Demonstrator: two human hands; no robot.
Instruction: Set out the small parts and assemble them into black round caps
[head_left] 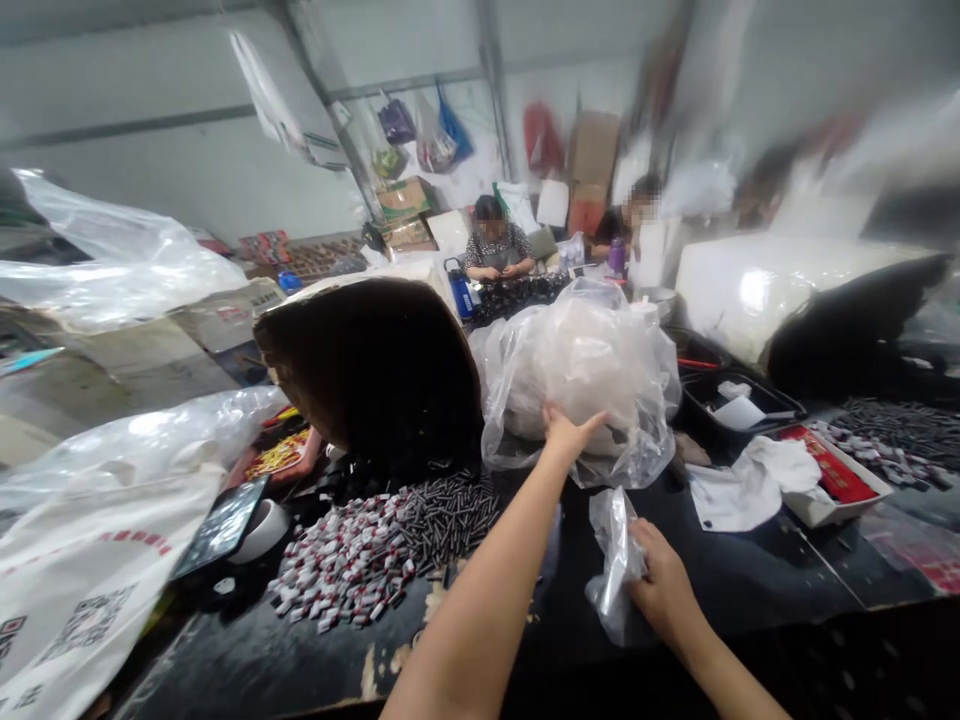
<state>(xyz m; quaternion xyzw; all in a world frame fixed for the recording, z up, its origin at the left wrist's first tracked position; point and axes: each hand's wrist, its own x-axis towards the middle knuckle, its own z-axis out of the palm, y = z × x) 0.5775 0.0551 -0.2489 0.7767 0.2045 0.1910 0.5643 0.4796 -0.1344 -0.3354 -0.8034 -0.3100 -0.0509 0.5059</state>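
My left hand (571,432) reaches forward with thumb and fingers apart, its palm against a large, bulging clear plastic bag (592,365) with whitish contents. Closer to me, my right hand (664,580) has its fingers closed on a small crumpled clear plastic bag (616,560), held just over the black table (750,575). To the left of my left forearm lie a heap of small white, grey and red pieces (349,560) and a pile of dark, thin rods (450,515).
A dark-lined open box (375,370) stands behind the piles. On the right are a white cloth (739,490), a box with red contents (832,470) and a black tray (739,400). A phone (225,520) leans at left. Two people (499,245) sit across the room.
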